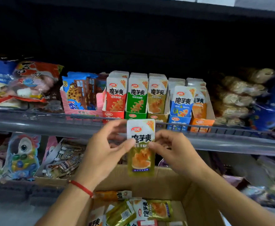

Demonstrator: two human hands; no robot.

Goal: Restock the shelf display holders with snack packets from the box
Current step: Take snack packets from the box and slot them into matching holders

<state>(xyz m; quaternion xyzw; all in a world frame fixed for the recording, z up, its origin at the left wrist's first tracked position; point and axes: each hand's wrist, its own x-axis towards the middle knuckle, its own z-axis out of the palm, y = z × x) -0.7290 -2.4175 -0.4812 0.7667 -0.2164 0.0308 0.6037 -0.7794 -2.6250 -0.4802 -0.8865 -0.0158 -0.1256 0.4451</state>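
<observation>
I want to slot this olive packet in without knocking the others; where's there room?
The left hand and right hand hold the packet. The red, green and olive holders look packed. Dark open space above the packet tops lets a hand pass. The blue holder looks looser.

The packet (140, 149) I'm holding is glossy plastic film, the box (166, 181) under it is matt brown cardboard, and my bracelet (81, 187) is red woven string.

A shop. Tiered shelves (52, 126) carry rows of packaged snacks in cardboard display holders (134, 114). A restocking box (166, 181) sits below.
</observation>
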